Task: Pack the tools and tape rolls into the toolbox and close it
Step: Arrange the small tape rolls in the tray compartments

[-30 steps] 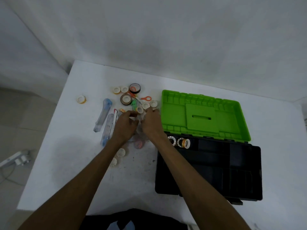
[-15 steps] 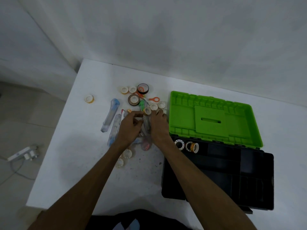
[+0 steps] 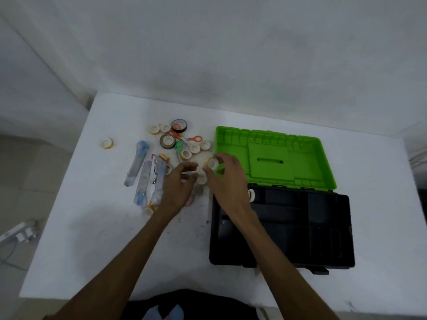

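White and scuffed, the surface (image 3: 97, 239) carries our open toolbox (image 3: 282, 229), with pale grey walls meeting in a corner behind it and a power strip (image 3: 17, 234) on the floor off the surface's left edge. We use the toolbox as our landmark: its black base sits nearest us and its green lid (image 3: 272, 158) lies flat beyond the base. Just left of the lid, our right hand (image 3: 226, 179) pinches a small pale tape roll (image 3: 212, 162) between thumb and fingertips, lifted near the lid's left edge. Our left hand (image 3: 178, 185) hovers further left of the toolbox, fingers spread loosely and holding nothing we can make out. Beyond it, left of the lid, lie scattered tape rolls (image 3: 167, 141) and orange-handled scissors (image 3: 193, 139). Three plastic-wrapped tools (image 3: 144, 179) lie side by side still further left. One lone roll (image 3: 106, 143) sits well apart from the toolbox, toward the surface's left edge. Inside the base's far left corner we glimpse a white roll (image 3: 251, 195).
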